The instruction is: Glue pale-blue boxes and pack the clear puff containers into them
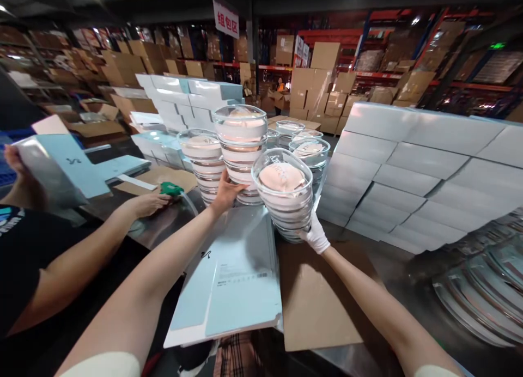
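Right hand (315,234), white-gloved, holds the tilted nearer stack (286,202) of clear vessels by the far edge of the brown cardboard (322,306), while the bare left hand (227,193) touches the taller stack (240,143) beside it, whether gripping I cannot tell.

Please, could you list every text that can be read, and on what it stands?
"组包区": on the hanging sign.
Too small: print on the pale blue flat carton.
Blurred: lettering in the tilted stack of clear bowls.
Blurred: print on the co-worker's dark shirt.
Too small: green sign, far right.
Too small: white notices by the racks.
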Motion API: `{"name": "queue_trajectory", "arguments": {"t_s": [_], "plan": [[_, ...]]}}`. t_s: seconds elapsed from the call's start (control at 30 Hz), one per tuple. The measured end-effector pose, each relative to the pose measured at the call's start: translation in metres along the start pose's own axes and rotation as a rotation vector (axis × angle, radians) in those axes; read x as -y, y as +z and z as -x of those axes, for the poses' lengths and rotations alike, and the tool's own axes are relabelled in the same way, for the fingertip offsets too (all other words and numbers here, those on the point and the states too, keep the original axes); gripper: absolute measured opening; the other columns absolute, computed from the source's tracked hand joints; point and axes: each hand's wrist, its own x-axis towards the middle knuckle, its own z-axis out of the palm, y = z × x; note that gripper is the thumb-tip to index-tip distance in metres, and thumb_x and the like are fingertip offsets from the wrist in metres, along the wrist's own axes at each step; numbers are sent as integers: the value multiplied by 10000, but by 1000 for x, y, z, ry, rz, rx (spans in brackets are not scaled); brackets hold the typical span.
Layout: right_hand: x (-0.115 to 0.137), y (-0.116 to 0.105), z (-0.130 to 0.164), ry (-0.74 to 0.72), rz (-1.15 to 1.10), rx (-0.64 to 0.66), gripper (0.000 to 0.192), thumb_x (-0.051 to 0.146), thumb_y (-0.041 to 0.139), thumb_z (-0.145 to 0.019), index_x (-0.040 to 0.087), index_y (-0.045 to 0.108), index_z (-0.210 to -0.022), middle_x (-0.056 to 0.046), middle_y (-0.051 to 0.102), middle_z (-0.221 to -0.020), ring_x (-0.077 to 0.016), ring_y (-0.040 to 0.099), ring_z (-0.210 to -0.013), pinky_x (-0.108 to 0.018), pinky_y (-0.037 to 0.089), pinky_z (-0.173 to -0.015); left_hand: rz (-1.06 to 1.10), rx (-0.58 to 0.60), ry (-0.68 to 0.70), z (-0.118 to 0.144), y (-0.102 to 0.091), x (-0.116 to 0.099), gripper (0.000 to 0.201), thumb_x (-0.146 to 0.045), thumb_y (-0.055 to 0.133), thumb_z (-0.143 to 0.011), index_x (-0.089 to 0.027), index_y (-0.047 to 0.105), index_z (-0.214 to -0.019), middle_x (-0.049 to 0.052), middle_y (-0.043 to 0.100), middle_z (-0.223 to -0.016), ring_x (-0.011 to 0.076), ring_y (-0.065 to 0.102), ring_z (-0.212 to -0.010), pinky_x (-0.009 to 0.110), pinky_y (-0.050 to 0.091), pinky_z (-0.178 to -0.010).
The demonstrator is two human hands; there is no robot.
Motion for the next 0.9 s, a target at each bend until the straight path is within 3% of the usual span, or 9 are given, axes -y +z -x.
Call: {"name": "queue_trajectory", "arguments": {"t_s": [0.17,0.33,0.43,0.6,0.73,0.9], "plan": [[-24,4,-11,63,-3,-15,1041,690,800,-743,138,447,-1552,-204,609,-1495,-344,592,-1398,-486,451,-1220,-1,-37,14,-7,10,9,991,-358,1014,-605,-195,456,-1408,34,743,-1235,279,670,-1214,541,542,-1149],[-48,4,-20,144,36,-72,819,596,728,-846,146,506,-1494,-199,612,-1488,-323,596,-1382,-525,425,-1225,-23,-84,51,-15,21,20,1115,-366,1018,-582,-215,371,-1477,151,613,-1470,294,615,-1360,501,508,-1189],[-57,5,-26,175,63,-100,729,548,704,-866,145,545,-1452,-198,644,-1441,-315,632,-1324,-521,456,-1194,-49,-79,73,-16,23,27,1161,-369,1037,-554,-201,366,-1486,179,575,-1509,316,587,-1399,478,468,-1227],[-62,7,-28,190,106,-107,680,484,699,-875,182,550,-1466,-162,642,-1460,-299,620,-1345,-500,454,-1207,-108,-70,96,-10,24,33,1224,-385,1028,-607,-195,286,-1562,183,500,-1586,325,489,-1488,462,336,-1303],[-61,9,-25,206,129,-108,683,479,672,-899,202,532,-1507,-159,602,-1518,-313,574,-1416,-506,414,-1248,-162,-35,96,1,21,35,1305,-361,1012,-642,-237,165,-1627,191,433,-1646,282,468,-1514,412,344,-1290],[-57,10,-24,224,119,-91,699,479,667,-904,206,507,-1528,-156,582,-1541,-321,545,-1448,-525,383,-1273,-311,-41,-32,15,10,42,1299,-265,993,-652,-268,149,-1639,180,390,-1683,303,407,-1552,460,297,-1311]]}}
